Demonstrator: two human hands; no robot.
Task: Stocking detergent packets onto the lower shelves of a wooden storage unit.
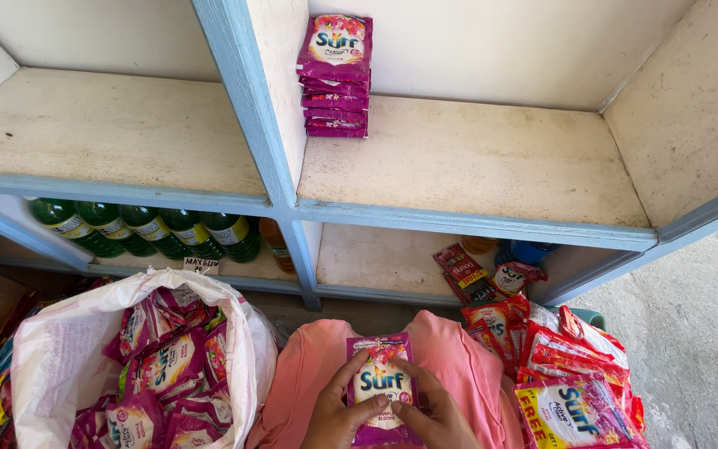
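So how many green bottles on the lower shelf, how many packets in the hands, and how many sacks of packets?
Green bottles on the lower left shelf: 5
Magenta packet held on the lap between the left hand and the right hand: 1
White sack of magenta packets: 1
Total: 7

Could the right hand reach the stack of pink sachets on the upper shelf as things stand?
Probably yes. The right hand is busy holding a pink detergent sachet together with the left hand, but nothing stands between it and the stack of pink sachets; the shelf front is open.
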